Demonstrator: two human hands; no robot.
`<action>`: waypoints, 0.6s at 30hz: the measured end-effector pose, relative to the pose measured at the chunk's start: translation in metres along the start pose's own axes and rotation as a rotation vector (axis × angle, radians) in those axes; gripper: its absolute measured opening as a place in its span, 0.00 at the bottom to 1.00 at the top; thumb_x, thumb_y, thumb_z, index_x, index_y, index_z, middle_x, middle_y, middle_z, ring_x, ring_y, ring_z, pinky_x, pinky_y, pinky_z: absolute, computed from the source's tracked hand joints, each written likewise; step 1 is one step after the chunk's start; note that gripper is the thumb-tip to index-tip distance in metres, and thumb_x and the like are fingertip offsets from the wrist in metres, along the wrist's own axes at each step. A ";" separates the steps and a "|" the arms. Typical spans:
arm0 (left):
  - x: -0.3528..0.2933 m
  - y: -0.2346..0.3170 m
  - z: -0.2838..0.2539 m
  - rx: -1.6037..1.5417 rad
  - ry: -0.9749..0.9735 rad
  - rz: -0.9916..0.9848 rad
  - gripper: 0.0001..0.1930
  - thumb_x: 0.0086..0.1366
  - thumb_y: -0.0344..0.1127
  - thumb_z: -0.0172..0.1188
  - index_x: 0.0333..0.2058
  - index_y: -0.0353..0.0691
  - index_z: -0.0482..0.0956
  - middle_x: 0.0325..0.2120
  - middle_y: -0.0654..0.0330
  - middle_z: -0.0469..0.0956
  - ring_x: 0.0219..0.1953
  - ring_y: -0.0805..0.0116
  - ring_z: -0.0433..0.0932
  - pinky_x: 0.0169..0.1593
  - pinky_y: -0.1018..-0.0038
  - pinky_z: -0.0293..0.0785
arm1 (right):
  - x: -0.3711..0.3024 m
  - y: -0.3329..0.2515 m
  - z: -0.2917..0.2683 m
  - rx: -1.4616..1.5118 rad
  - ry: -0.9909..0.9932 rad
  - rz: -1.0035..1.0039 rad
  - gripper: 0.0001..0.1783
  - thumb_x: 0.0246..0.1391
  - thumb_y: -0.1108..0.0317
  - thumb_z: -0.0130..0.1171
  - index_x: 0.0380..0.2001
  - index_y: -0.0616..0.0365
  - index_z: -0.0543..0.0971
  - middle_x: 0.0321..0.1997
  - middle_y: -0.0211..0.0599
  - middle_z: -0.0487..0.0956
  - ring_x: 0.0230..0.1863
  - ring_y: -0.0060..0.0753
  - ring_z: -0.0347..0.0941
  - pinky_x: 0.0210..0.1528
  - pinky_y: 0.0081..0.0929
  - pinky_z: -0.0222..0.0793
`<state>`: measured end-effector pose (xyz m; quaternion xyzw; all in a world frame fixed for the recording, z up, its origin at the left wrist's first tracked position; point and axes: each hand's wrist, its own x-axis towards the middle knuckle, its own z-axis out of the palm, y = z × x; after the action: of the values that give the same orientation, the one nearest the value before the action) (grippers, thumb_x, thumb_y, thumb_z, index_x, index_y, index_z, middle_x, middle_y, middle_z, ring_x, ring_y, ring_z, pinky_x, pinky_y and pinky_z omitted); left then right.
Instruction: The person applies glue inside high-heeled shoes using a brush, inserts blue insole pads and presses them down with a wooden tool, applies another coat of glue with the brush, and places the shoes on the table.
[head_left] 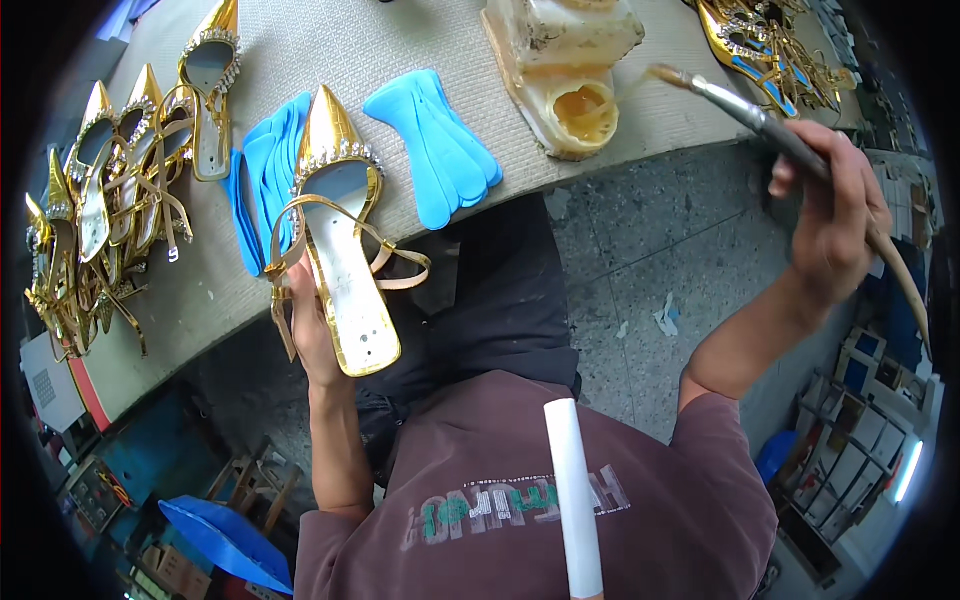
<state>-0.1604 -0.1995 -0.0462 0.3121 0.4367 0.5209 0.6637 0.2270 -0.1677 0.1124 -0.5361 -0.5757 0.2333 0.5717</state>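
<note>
My left hand is closed round a gold pointed strappy shoe, gripping it from below and the left side. Its toe points away from me over the table edge, a row of crystals crosses the vamp, and the pale insole faces up. Raised at the right, my right hand grips a long-handled brush, bristles pointing left. A thin strand seems to hang between the bristles and a glue pot crusted with residue. Amber glue shows in its round opening. Blue insole pads lie fanned beside the shoe.
More blue pads lie left of the held shoe. Several gold shoes crowd the table's left side, others its far right. The textured table ends before my lap. A white stick shows close up at the bottom.
</note>
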 end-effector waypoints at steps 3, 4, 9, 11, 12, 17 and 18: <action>-0.003 -0.002 0.000 -0.013 0.016 -0.025 0.30 0.77 0.54 0.34 0.63 0.35 0.58 0.35 0.58 0.78 0.26 0.74 0.80 0.30 0.79 0.78 | -0.010 0.039 0.021 -0.200 -0.116 0.257 0.17 0.62 0.64 0.58 0.34 0.72 0.82 0.22 0.39 0.81 0.19 0.26 0.74 0.27 0.21 0.72; -0.005 -0.005 -0.007 -0.052 0.044 -0.039 0.30 0.77 0.53 0.34 0.65 0.34 0.55 0.37 0.57 0.79 0.26 0.73 0.80 0.30 0.79 0.78 | -0.019 0.039 0.022 -0.179 -0.143 0.372 0.18 0.66 0.63 0.52 0.36 0.71 0.82 0.23 0.41 0.80 0.22 0.28 0.76 0.27 0.22 0.71; -0.013 -0.009 0.001 -0.014 0.063 -0.043 0.27 0.76 0.51 0.35 0.58 0.34 0.66 0.35 0.57 0.79 0.26 0.72 0.79 0.30 0.78 0.77 | -0.015 0.042 -0.040 -0.060 0.221 0.057 0.22 0.70 0.61 0.41 0.38 0.68 0.79 0.28 0.44 0.81 0.27 0.33 0.75 0.31 0.24 0.73; -0.008 -0.007 0.003 -0.111 -0.041 -0.065 0.27 0.75 0.52 0.34 0.55 0.34 0.68 0.34 0.57 0.79 0.25 0.72 0.79 0.29 0.78 0.77 | -0.030 0.090 -0.039 0.439 0.029 0.465 0.21 0.67 0.53 0.50 0.41 0.63 0.79 0.34 0.38 0.80 0.27 0.31 0.74 0.31 0.24 0.71; -0.002 -0.005 0.010 -0.157 -0.059 -0.059 0.27 0.75 0.53 0.33 0.54 0.34 0.68 0.33 0.57 0.79 0.25 0.71 0.79 0.29 0.78 0.77 | -0.039 0.091 -0.033 0.753 0.041 0.444 0.22 0.65 0.51 0.54 0.44 0.61 0.79 0.34 0.35 0.80 0.28 0.30 0.74 0.29 0.24 0.70; 0.001 0.008 0.025 -0.160 -0.038 -0.094 0.33 0.73 0.58 0.32 0.58 0.33 0.65 0.36 0.53 0.78 0.31 0.70 0.80 0.33 0.77 0.78 | -0.085 -0.015 0.097 0.261 0.054 -0.499 0.16 0.57 0.63 0.66 0.44 0.60 0.78 0.30 0.32 0.75 0.29 0.28 0.73 0.25 0.21 0.68; -0.001 0.011 0.029 -0.080 0.013 -0.015 0.30 0.75 0.55 0.30 0.52 0.34 0.69 0.33 0.55 0.79 0.29 0.71 0.80 0.33 0.77 0.77 | -0.093 -0.025 0.132 0.129 0.024 -0.470 0.12 0.57 0.67 0.64 0.40 0.62 0.78 0.29 0.35 0.77 0.26 0.28 0.73 0.24 0.22 0.69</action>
<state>-0.1384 -0.1963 -0.0241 0.2786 0.4220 0.5350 0.6768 0.0776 -0.2127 0.0647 -0.3522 -0.6617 0.1239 0.6501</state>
